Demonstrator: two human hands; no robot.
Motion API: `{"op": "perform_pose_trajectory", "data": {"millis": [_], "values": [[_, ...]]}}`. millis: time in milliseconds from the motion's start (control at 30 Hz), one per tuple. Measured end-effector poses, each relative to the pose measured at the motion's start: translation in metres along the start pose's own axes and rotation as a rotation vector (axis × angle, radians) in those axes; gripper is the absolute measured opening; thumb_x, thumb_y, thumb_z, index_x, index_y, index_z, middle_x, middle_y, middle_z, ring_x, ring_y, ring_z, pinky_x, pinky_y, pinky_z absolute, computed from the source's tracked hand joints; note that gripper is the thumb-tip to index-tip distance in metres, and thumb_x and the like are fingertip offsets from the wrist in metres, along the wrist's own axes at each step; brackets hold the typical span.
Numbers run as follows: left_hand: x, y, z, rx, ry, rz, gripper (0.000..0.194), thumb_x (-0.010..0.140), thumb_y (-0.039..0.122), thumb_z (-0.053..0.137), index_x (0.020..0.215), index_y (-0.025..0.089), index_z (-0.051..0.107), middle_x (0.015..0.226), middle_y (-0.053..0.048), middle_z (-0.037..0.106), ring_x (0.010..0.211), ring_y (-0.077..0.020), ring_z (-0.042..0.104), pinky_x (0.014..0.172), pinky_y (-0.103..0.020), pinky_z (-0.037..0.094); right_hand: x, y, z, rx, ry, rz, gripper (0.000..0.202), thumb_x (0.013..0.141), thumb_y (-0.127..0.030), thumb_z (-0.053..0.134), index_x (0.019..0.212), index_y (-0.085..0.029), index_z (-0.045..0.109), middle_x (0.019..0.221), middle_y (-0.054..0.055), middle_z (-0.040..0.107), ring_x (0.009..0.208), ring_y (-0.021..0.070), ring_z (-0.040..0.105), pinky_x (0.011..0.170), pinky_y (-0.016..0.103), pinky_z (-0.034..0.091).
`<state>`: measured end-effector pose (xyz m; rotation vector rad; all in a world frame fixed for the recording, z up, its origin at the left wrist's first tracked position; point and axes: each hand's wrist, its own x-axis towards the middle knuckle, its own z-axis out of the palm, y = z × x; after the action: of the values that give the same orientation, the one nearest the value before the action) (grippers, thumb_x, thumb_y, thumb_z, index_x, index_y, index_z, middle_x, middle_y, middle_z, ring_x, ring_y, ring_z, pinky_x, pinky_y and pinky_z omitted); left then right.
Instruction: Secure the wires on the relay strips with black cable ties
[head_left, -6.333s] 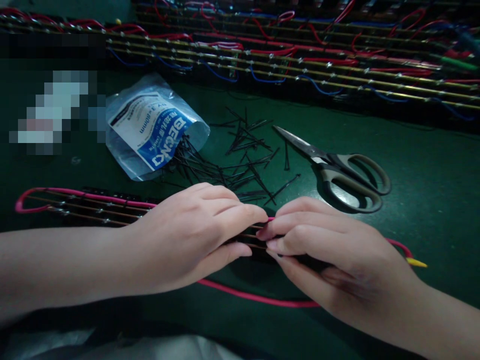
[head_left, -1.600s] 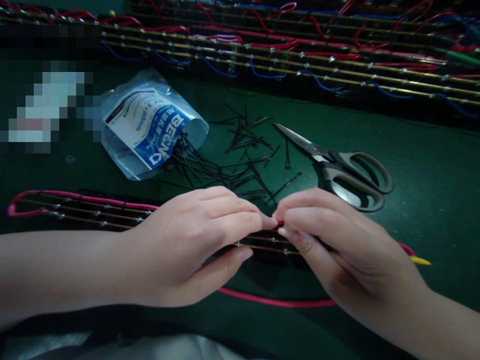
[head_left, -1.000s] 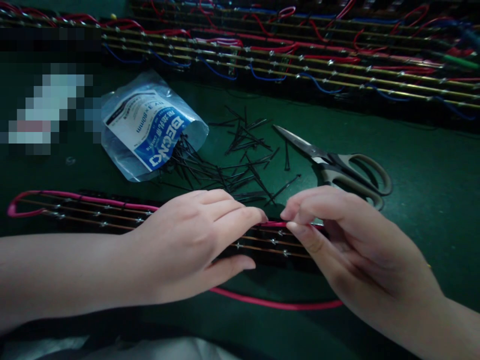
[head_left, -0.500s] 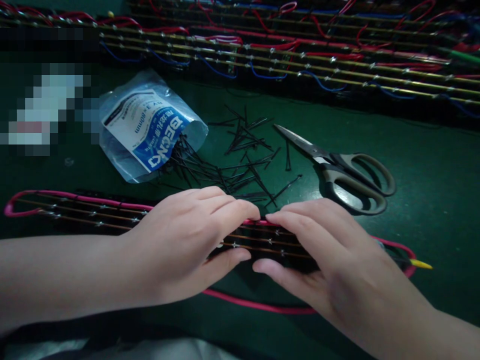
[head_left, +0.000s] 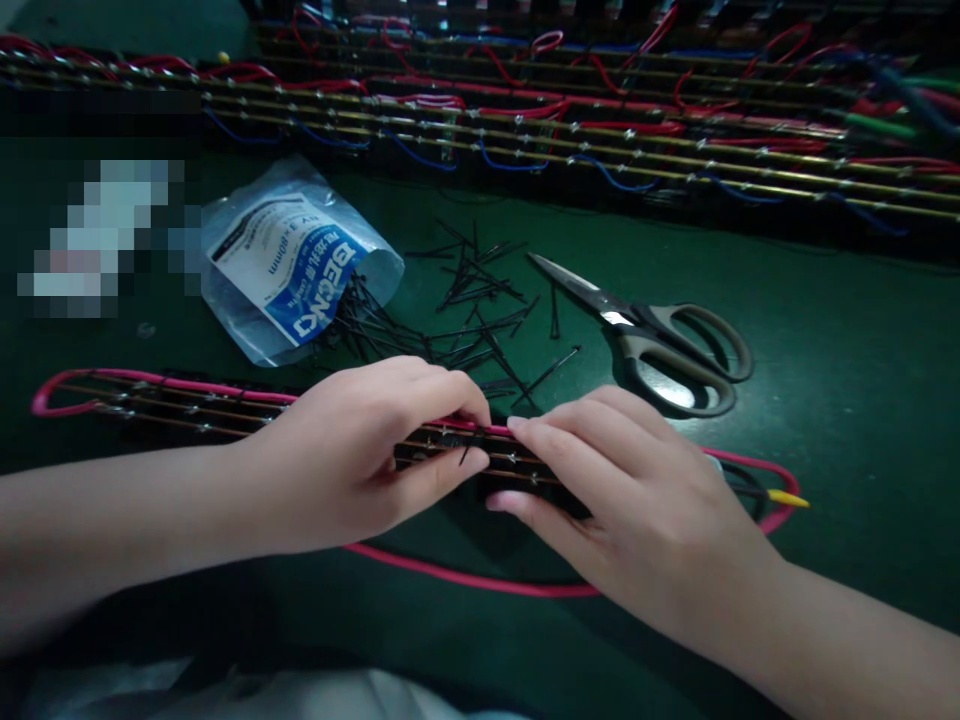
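Wired strip (head_left: 517,467), one, lying lengthwise across the green tabletop (head_left: 840,330), under two hands. Shows three copper-coloured lines with silvery joints, and has one pinkish-red cable (head_left: 465,579) along the far edge. Loops back once at each end, with one length curving across the tabletop on the near side.

In the left hand (head_left: 375,450), grips the strip between bent fingers at the far edge and the thumb on the near side. Beside that thumb, shows one black cable tie (head_left: 463,447) with its tail sticking out.

Under the right hand (head_left: 637,490), has fingertips touching the cable, thumb parted from them near the strip's near edge; cannot tell how firmly closed. Beyond that hand, by the cable's right loop, shows one yellow tip (head_left: 789,498).

Beyond the hands, one clear plastic bag (head_left: 292,265), spilling loose black cable ties (head_left: 480,275), too tangled to count. To their right, one pair of scissors (head_left: 637,335), blades together, two handle loops. Further back, several wired assemblies (head_left: 525,125) with red wires and at least six blue ones.
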<state>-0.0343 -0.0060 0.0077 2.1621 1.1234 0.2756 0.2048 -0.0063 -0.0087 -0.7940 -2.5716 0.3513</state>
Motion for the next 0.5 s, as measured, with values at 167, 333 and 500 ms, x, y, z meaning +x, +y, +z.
{"op": "perform_pose_trajectory", "data": {"millis": [167, 333, 500], "values": [[0.01, 0.009, 0.002, -0.045, 0.084, -0.063, 0.007, 0.094, 0.018, 0.061, 0.095, 0.023, 0.066, 0.089, 0.007, 0.071, 0.083, -0.0095, 0.065, 0.073, -0.022, 0.047, 0.001, 0.0, 0.001, -0.011, 0.002, -0.018, 0.023, 0.09, -0.026, 0.072, 0.101, -0.006, 0.069, 0.089, 0.012, 0.068, 0.077, 0.0244, 0.054, 0.066, 0.04, 0.049], [0.017, 0.009, 0.007, 0.009, 0.146, 0.007, 0.008, 0.091, 0.014, 0.06, 0.091, 0.019, 0.065, 0.087, 0.004, 0.067, 0.078, -0.01, 0.061, 0.069, -0.022, 0.046, 0.0, 0.002, 0.001, 0.047, -0.002, 0.0, 0.022, 0.091, -0.023, 0.069, 0.104, -0.005, 0.068, 0.102, 0.017, 0.068, 0.092, 0.027, 0.06, 0.077, 0.041, 0.054], [0.017, 0.005, 0.006, -0.023, 0.121, -0.001, 0.008, 0.09, 0.012, 0.06, 0.089, 0.018, 0.065, 0.086, 0.003, 0.066, 0.078, -0.0096, 0.061, 0.069, -0.021, 0.047, -0.001, 0.005, 0.001, 0.07, -0.007, 0.004, 0.023, 0.093, -0.026, 0.067, 0.103, -0.006, 0.068, 0.1, 0.017, 0.067, 0.09, 0.0262, 0.062, 0.078, 0.04, 0.056]]}}
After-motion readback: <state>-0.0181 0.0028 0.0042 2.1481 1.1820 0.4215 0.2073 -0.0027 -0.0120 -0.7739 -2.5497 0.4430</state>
